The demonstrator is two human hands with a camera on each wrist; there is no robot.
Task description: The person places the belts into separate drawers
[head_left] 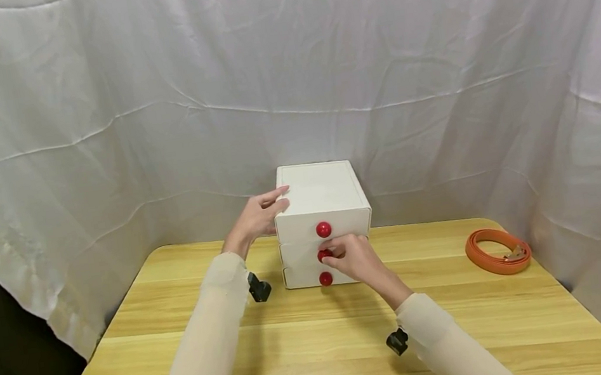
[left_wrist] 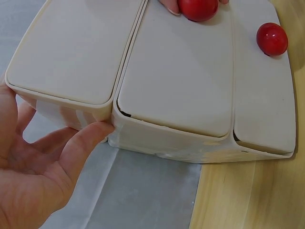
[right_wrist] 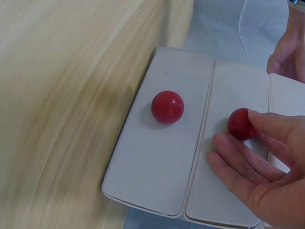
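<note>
I work at a pale wooden table (head_left: 322, 338) hemmed in on three sides by a white sheet (head_left: 150, 106). A white box of three drawers (head_left: 323, 223) stands near the table's back edge. My left hand (head_left: 258, 216) rests on its top left corner with the fingers straight. My right hand (head_left: 353, 257) pinches the red knob (head_left: 324, 254) of the middle drawer. An orange coiled belt (head_left: 496, 251) lies well apart, toward the right edge.
</note>
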